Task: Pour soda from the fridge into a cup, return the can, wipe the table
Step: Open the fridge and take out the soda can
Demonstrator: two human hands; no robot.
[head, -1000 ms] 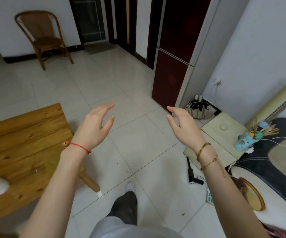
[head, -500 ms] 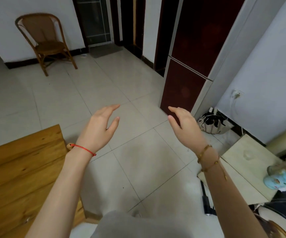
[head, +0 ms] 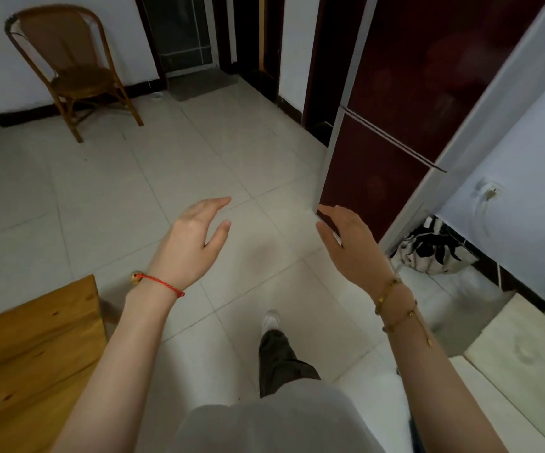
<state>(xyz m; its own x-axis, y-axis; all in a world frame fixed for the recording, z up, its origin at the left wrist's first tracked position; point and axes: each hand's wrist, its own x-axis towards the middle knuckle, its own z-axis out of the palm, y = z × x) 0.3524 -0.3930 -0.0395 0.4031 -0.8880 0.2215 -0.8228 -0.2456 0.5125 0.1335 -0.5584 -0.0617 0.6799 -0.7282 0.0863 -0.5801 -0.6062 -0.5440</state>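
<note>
A tall fridge point(head: 402, 103) with dark red doors and silver edges stands ahead on the right, both doors closed. My left hand point(head: 192, 243) hovers over the tiled floor with relaxed fingers and holds nothing. My right hand point(head: 349, 243) is raised just in front of the fridge's lower door corner, fingers relaxed and empty. The corner of the wooden table point(head: 32, 354) shows at the lower left. No can or cup is in view.
A rattan chair point(head: 71, 70) stands against the far wall at left. A black-and-white bag point(head: 434, 250) sits on the floor right of the fridge. A pale low surface point(head: 526, 351) lies at the right edge. My leg and shoe point(head: 274, 348) step forward on the tiles.
I have walked toward the fridge, which is now larger and closer. The table has slid back to the lower left. Both hands stay raised and empty.
</note>
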